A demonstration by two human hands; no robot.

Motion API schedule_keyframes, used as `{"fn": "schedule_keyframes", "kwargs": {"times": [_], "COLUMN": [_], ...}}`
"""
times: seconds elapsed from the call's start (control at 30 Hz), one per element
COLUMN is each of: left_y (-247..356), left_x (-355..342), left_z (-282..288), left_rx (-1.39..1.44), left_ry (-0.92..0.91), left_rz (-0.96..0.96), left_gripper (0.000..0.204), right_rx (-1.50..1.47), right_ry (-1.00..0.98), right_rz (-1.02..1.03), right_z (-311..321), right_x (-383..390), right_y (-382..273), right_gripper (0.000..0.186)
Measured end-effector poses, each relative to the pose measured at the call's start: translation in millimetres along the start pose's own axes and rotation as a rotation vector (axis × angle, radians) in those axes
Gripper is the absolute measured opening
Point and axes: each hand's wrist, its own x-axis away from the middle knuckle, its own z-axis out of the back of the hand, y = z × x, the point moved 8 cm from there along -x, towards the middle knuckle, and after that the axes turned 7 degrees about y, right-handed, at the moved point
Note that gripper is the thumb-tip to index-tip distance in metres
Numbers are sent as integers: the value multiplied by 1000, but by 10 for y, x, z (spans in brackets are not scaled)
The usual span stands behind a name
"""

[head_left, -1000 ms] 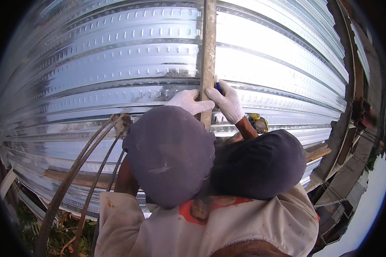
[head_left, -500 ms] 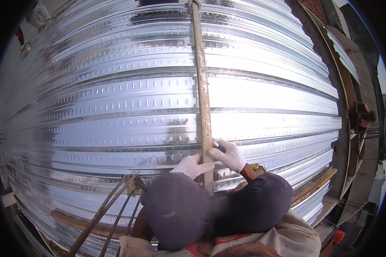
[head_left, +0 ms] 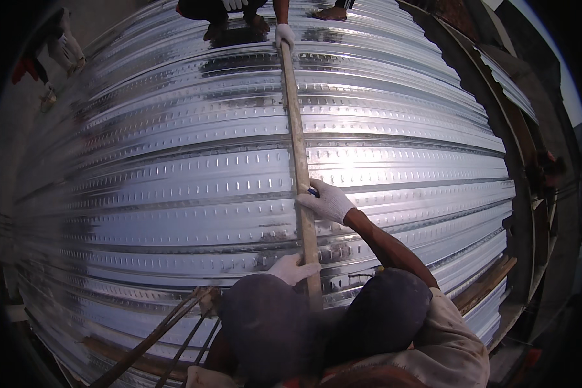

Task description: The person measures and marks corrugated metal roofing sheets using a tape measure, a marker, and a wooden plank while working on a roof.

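A long pale wooden batten [head_left: 296,129] runs forward over ribbed, shiny metal decking sheets [head_left: 174,187]. My left hand [head_left: 288,270], in a white knitted glove, is closed on the batten's near part, just beyond my knees. Farther along it, my right hand [head_left: 326,200], gloved alike, holds a blue pen [head_left: 313,193] against the batten's right side, thumb on the wood. At the top, a co-worker's gloved hand [head_left: 284,35] grips the batten's far end.
Another worker's bare foot [head_left: 333,14] rests on the sheets ahead; a person [head_left: 64,45] is at upper left. Rusty bars [head_left: 145,333] rise at lower left. A plank [head_left: 488,284] lies at right, beside the decking's uneven edge [head_left: 491,129] and timber framing.
My right hand has moved forward along the batten with the pen, away from my left hand. The view has shifted, bringing the co-worker's hand and feet at the far end into sight.
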Motion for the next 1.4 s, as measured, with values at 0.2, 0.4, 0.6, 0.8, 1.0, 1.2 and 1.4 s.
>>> {"fn": "schedule_keyframes", "kwargs": {"times": [0.2,0.4,0.6,0.8,1.0,1.2,1.4], "left_y": [78,150,208,82,90,124,131], "left_x": [64,-27,75,-98,-3,-31,-23], "left_z": [-12,-60,113,62,117,89,51], "left_rx": [54,-27,-176,-227,-139,-118,-39], "left_ry": [-6,-17,19,94,138,150,142], "left_rz": [19,-19,84,-57,-1,-40,-52], "left_gripper": [67,68,75,80,73,67,63], "right_rx": [-80,-172,-83,-41,-34,64,-24], "right_ry": [-9,17,20,57,8,-9,9], "right_rz": [-56,-83,-65,-71,-106,-73,-76], "right_z": [-112,-58,-195,-221,-288,-296,-280], "right_x": [38,140,59,31,104,11,8], "right_y": [102,120,67,172,43,252,291], "right_gripper": [69,68,68,65,63,92,85]}}
